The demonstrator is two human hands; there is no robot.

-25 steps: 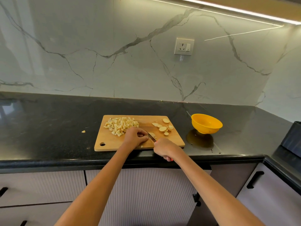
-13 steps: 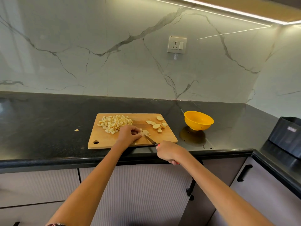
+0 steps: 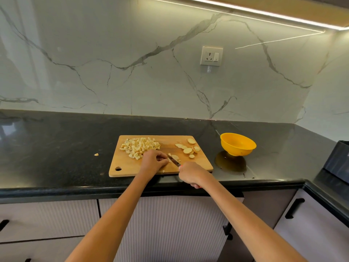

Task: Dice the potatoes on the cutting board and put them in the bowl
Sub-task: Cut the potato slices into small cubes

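A few potato slices (image 3: pixel 174 158) lie under the knife (image 3: pixel 174 160) near the middle of the wooden cutting board (image 3: pixel 203 163), the left hand (image 3: pixel 154 160) curled over them, its fingertips pinning them beside the blade. The right hand (image 3: pixel 191 173) is wrapped around the knife's handle, which it almost wholly hides. A heap of diced potato (image 3: pixel 140 147) sits at the board's far left, uncut slices (image 3: pixel 188 149) at far right, and the yellow bowl (image 3: pixel 238 144) stands right of the board on the black counter (image 3: pixel 56 148). With fingers this close, a slipping slice could bring the blade onto them. One stray piece (image 3: pixel 96 154) lies left of the board. The bowl's contents are hard to make out.
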